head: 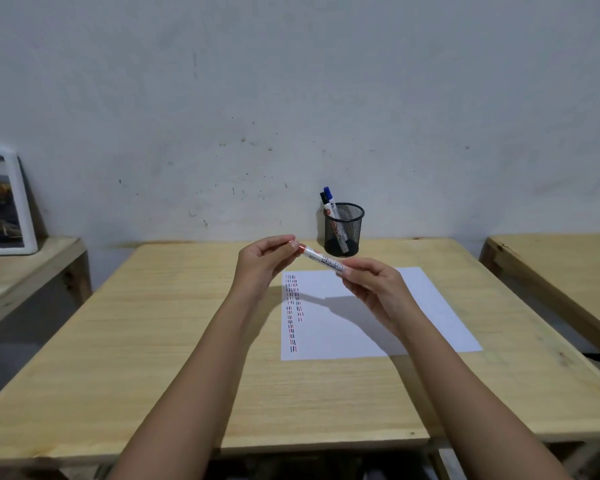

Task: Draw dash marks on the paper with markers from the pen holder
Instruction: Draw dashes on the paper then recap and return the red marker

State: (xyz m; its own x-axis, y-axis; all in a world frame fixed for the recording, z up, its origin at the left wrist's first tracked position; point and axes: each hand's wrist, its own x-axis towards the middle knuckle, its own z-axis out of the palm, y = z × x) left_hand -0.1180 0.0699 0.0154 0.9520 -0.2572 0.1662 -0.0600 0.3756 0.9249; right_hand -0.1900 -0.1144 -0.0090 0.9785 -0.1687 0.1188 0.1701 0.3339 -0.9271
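Observation:
A white board marker with a red cap is held level above the table between both hands. My right hand grips its barrel; my left hand pinches the red cap end. Below lies a white paper with columns of short red, blue and black dash marks along its left side. Behind it stands a black mesh pen holder with a blue-capped marker and a black-capped one leaning inside.
The wooden table carries the paper and holder near its back edge by the wall. A white framed picture leans on a lower table at left. Another wooden table stands at right.

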